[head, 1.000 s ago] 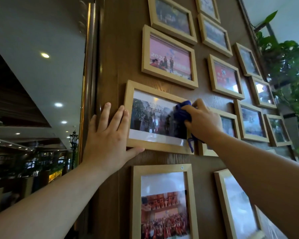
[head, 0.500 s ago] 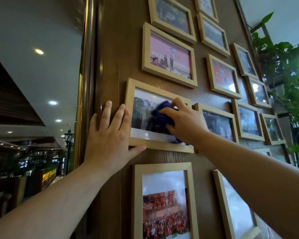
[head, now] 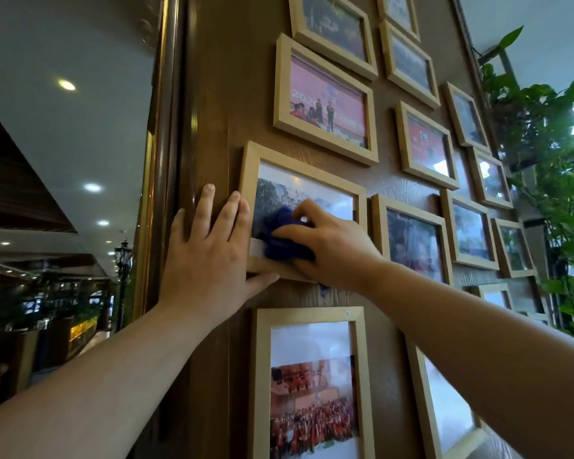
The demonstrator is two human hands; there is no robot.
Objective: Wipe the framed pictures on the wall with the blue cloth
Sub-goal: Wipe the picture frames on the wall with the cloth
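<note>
- Head view, looking up along a brown wood-grain wall [head: 219, 94] crowded with pale wooden frames.
- Left hand [head: 212, 256] spread wide and flat, holding nothing, fingers pointing up, palm on the wall and over the left edge of the middle framed picture [head: 307, 190]; thumb tucked under that frame's bottom rail.
- Right hand [head: 332, 246] clenched around the blue cloth [head: 284, 238], pressing it to the glass at the lower left of the same picture, just beside the left hand's fingers.
- Blue cloth bunched into a wad, mostly under the right fingers, a small scrap poking out below the frame's bottom edge.
- Above, touching nothing: a pink-backed stage photo [head: 327, 101] in its own frame.
- Directly below: a tall portrait frame [head: 312, 385] with a crowd in red, small number tag on its top rail.
- More frames marching off to the right, glass catching glare.
- Far right: leafy green plant [head: 544, 134] beside the wall.
- Far left: ceiling with round recessed lights [head: 66, 85], dim interior beneath.
</note>
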